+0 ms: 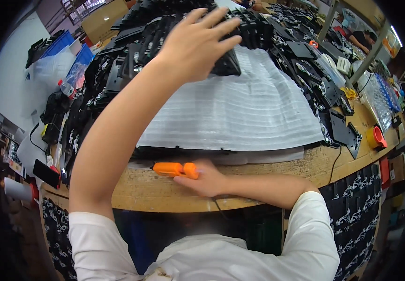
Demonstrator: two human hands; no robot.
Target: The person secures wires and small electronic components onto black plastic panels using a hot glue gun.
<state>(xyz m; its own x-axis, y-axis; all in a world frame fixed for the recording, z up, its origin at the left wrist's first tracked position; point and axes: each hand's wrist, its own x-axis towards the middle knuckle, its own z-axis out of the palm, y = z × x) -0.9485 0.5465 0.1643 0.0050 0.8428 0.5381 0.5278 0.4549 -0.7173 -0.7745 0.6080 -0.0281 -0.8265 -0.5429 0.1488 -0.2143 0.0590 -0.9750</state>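
Observation:
My left hand (196, 46) is stretched far out over the pile of black flat parts (155, 40), its fingers spread and nothing in them. Just beneath it lies a black panel (228, 64); I cannot tell whether the hand touches it. A white foam sheet (230, 112) covers the middle of the stack in front of me, with dark edges showing below its near side. Close to the bench's front edge, my right hand (208, 179) is closed around an orange glue gun (168, 168), whose dark tip points left. A thin cord hangs below that hand.
Black parts with pale wires (312, 77) crowd the wooden bench (141, 192) on both sides. An orange-red tape roll (376, 137) stands at the right, a dark phone (46, 173) at the left. A bottle (65, 88) and blue bins (58, 44) are farther left. Another person (363, 40) sits far right.

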